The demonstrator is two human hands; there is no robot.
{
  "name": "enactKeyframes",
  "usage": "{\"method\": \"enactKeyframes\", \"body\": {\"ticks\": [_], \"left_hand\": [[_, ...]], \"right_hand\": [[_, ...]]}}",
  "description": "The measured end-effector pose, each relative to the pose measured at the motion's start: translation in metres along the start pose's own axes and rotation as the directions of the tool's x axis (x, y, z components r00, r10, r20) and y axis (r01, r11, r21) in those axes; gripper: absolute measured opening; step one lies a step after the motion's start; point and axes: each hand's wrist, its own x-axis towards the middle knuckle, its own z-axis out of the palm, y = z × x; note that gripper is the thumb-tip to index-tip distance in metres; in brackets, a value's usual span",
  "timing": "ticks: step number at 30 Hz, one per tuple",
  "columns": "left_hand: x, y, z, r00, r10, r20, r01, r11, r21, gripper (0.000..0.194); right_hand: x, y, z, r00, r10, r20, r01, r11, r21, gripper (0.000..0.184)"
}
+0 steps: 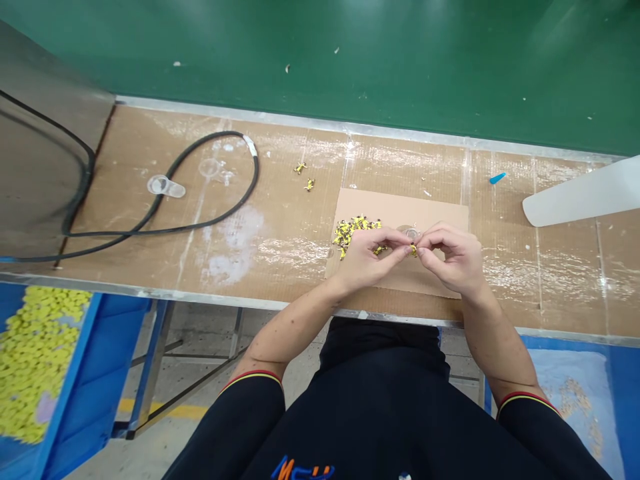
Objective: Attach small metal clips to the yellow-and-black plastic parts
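My left hand and my right hand meet over a cardboard sheet. Both are closed in a pinch on one tiny yellow-and-black figure, held between the fingertips. Just beyond the fingertips is a small clear plastic dish, partly hidden by my hands. A pile of similar yellow-and-black figures lies on the sheet beside my left hand, which covers part of it. Two more loose figures lie farther left on the table.
A black cable loops across the table's left, under a clear plastic scoop-like piece. At right are a blue cap-like piece and a white cylinder. Below left stands a blue bin of yellow pieces. A green surface lies beyond.
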Motion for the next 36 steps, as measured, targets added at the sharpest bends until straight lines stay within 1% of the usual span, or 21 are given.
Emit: {"method": "enactKeyframes", "body": {"ticks": [4, 9, 12, 18, 22, 25, 29, 33, 34, 36], "left_hand": [[0.001, 0.002, -0.001, 1.0, 0.027, 0.016, -0.027, 0.999, 0.024, 0.007], [0.002, 0.006, -0.003, 0.987, 0.155, 0.048, -0.161, 0.973, 0.164, 0.007], [0.002, 0.007, -0.005, 0.975, 0.203, 0.091, -0.219, 0.947, 0.234, 0.005], [0.002, 0.007, -0.007, 0.952, 0.265, 0.155, -0.301, 0.907, 0.296, 0.008], [0.002, 0.006, -0.007, 0.937, 0.288, 0.199, -0.342, 0.875, 0.342, 0.012], [0.002, 0.006, -0.007, 0.94, 0.269, 0.21, -0.33, 0.874, 0.357, 0.013], [0.002, 0.007, -0.007, 0.959, 0.196, 0.207, -0.255, 0.916, 0.311, 0.013], [0.003, 0.006, -0.007, 0.98, 0.119, 0.162, -0.147, 0.973, 0.177, 0.01], [0.003, 0.005, -0.007, 0.983, 0.114, 0.145, -0.134, 0.981, 0.138, 0.012], [0.003, 0.002, -0.007, 0.987, 0.11, 0.116, -0.119, 0.99, 0.076, 0.016]], "right_hand": [[0.001, -0.001, 0.0, 1.0, 0.022, 0.006, -0.022, 0.999, 0.039, 0.016], [0.002, -0.002, 0.0, 0.996, 0.09, 0.022, -0.092, 0.991, 0.093, 0.016], [0.002, -0.003, -0.001, 0.988, 0.145, 0.05, -0.151, 0.981, 0.124, 0.015], [0.003, -0.004, -0.001, 0.954, 0.288, 0.086, -0.298, 0.942, 0.156, 0.011], [0.002, -0.004, -0.001, 0.926, 0.363, 0.1, -0.375, 0.912, 0.164, 0.007], [0.002, -0.004, -0.001, 0.905, 0.408, 0.123, -0.424, 0.891, 0.16, 0.006], [0.002, -0.005, -0.001, 0.887, 0.436, 0.152, -0.457, 0.875, 0.157, 0.007], [0.002, -0.004, -0.006, 0.908, 0.388, 0.159, -0.416, 0.878, 0.238, 0.006], [0.001, -0.003, -0.007, 0.914, 0.373, 0.161, -0.405, 0.871, 0.279, 0.005], [-0.002, -0.001, -0.01, 0.926, 0.345, 0.156, -0.378, 0.852, 0.363, 0.01]]}}
